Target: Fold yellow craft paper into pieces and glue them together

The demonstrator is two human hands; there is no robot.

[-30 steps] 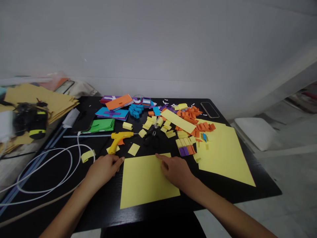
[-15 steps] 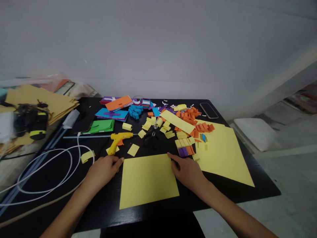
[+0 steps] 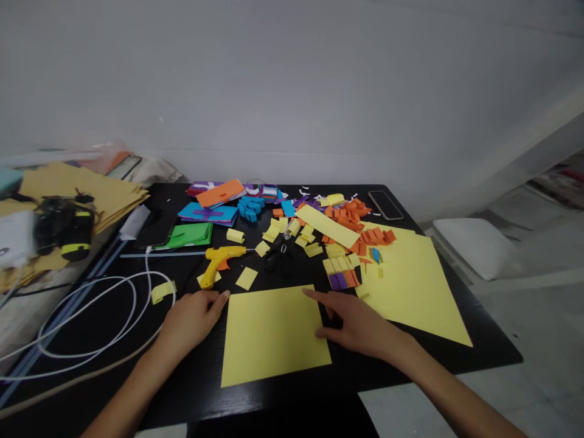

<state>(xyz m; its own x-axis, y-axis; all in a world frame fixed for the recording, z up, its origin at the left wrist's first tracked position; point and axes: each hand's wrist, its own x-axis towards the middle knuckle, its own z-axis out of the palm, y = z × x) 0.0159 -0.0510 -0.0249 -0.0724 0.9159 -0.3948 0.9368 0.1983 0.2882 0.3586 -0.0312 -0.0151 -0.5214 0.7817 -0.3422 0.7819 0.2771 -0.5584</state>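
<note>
A rectangular sheet of yellow paper (image 3: 274, 340) lies flat on the black table in front of me. My left hand (image 3: 194, 319) rests on the table with a fingertip at the sheet's upper left corner; its fingers are loosely bent and hold nothing. Over the sheet's right edge reaches my right hand (image 3: 356, 319), index finger stretched and thumb apart, holding nothing. Beyond the left hand lies a yellow glue gun (image 3: 216, 261), and near it a small yellow paper piece (image 3: 246, 278). Black-handled scissors (image 3: 280, 258) lie behind the sheet.
Larger yellow sheets (image 3: 420, 292) lie at the right, beside folded orange paper pieces (image 3: 351, 213). A white cable (image 3: 132, 292) loops at the left. Green folded paper (image 3: 189, 235) and blue folded paper (image 3: 210, 213) sit farther back. A phone (image 3: 385, 205) is at the far right.
My right hand's index fingertip has shifted left along the sheet's upper edge, and its thumb has spread from the finger. The left hand stays by the corner.
</note>
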